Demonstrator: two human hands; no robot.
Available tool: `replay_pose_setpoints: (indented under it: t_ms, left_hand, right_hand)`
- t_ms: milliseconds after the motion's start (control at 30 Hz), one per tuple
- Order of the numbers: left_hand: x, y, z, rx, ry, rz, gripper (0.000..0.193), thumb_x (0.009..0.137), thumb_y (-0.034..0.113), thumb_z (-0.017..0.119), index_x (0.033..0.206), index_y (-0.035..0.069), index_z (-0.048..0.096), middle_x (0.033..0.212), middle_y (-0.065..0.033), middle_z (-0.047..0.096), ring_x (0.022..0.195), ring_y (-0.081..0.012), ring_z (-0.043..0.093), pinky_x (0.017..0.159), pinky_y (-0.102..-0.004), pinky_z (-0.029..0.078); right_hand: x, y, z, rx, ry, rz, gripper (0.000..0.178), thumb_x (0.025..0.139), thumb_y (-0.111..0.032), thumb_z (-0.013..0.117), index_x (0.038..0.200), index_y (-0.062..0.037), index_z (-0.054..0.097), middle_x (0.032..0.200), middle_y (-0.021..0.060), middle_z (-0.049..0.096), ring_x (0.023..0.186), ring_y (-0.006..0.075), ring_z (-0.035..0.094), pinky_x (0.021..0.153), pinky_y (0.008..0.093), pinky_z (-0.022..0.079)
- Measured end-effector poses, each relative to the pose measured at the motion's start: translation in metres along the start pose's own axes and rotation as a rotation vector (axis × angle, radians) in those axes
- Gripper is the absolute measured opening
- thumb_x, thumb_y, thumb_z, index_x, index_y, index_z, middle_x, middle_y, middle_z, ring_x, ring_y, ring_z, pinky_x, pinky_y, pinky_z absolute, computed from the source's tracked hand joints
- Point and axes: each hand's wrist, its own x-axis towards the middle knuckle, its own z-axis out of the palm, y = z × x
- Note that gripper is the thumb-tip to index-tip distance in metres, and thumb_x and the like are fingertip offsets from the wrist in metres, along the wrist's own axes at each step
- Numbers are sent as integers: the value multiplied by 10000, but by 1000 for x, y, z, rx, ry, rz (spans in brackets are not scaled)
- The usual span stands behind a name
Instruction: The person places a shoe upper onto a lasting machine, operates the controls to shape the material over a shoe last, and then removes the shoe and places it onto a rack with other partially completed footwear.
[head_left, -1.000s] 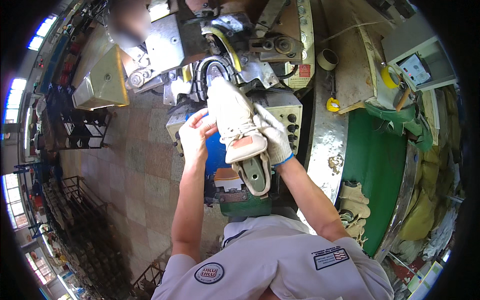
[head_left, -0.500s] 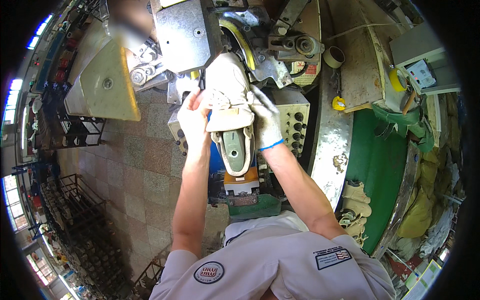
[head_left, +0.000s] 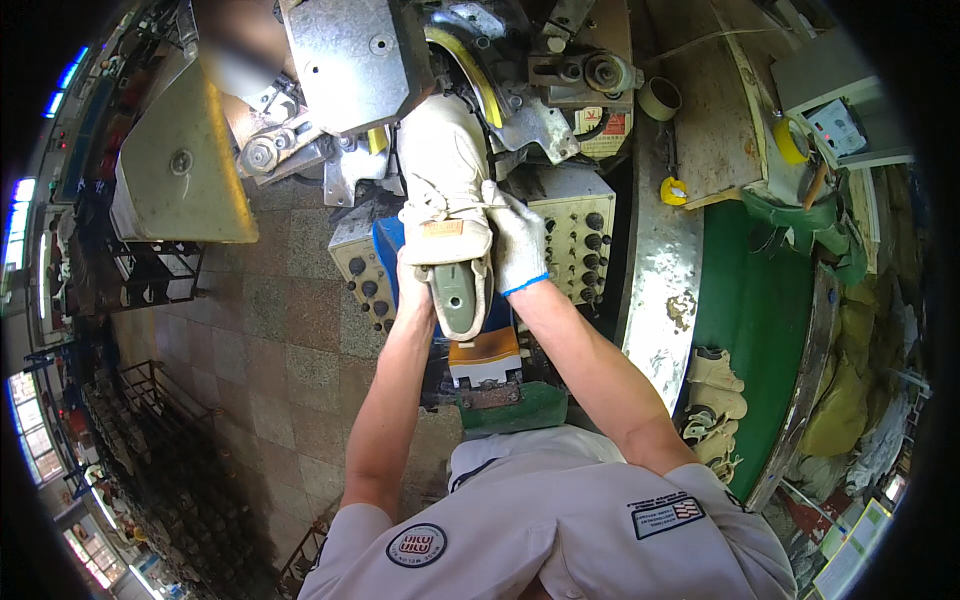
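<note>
A cream lace-up shoe upper (head_left: 440, 160) is pulled over a green shoe last (head_left: 457, 300), whose top shows in the opening at the near end. Its toe points away from me, between the metal parts of a shoe machine (head_left: 350, 65). My bare left hand (head_left: 414, 288) grips the near left side, its fingers mostly hidden beneath the shoe. In a white glove with a blue cuff, my right hand (head_left: 518, 243) holds the right side by the laces, closed round it.
Control panels with black knobs (head_left: 575, 235) flank the shoe. At left hangs a worn whitish machine plate (head_left: 185, 165). A green conveyor belt (head_left: 750, 340) runs along the right, with several cream shoes (head_left: 715, 410) at its edge. Tape rolls (head_left: 660, 98) lie at upper right.
My left hand has slid from the shoe's laced middle down to its near end and underneath. My right hand stays at the right side. The view has shifted slightly.
</note>
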Motion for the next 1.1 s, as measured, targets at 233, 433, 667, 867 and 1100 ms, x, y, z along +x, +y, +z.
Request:
replay_pose_setpoints:
  t_ms: [233,433,667,867,1100]
  left_hand:
    - [4,-14,5,-34,1,82,384,1037,237,502,1214,-58,672,1092,-151,739,920,-228,744,847,-360,605]
    - [12,-25,-7,-59,2,116,405,1048,281,506,1163,-62,690,1058,-129,746,875,-195,735,806,-334,590]
    - [20,-34,-18,128,8,212,403,1037,287,514,1071,-59,718,973,-106,752,829,-154,709,757,-308,568]
    - [20,-32,-12,215,14,271,432,1060,303,482,1078,-57,719,970,-108,753,829,-152,709,748,-307,567]
    - [2,-9,0,265,25,243,574,1102,469,423,1201,-23,700,1075,-102,733,925,-169,704,863,-325,559]
  right_hand:
    - [9,-1,-8,-27,26,-19,382,900,-284,829,1046,62,759,968,91,744,833,145,642,773,300,534]
    - [6,1,-5,-104,55,-4,417,922,-342,806,991,67,761,955,79,739,819,124,625,743,294,524]
    - [11,9,-12,-160,4,-59,410,965,-364,755,982,46,768,917,45,731,793,97,597,717,285,515]
    - [13,5,-17,-278,-11,-115,409,976,-365,741,950,42,767,883,24,713,789,83,573,697,293,502]
    - [5,-2,-31,-501,-67,-146,485,1002,-443,678,961,33,759,908,30,723,776,89,582,712,279,503]
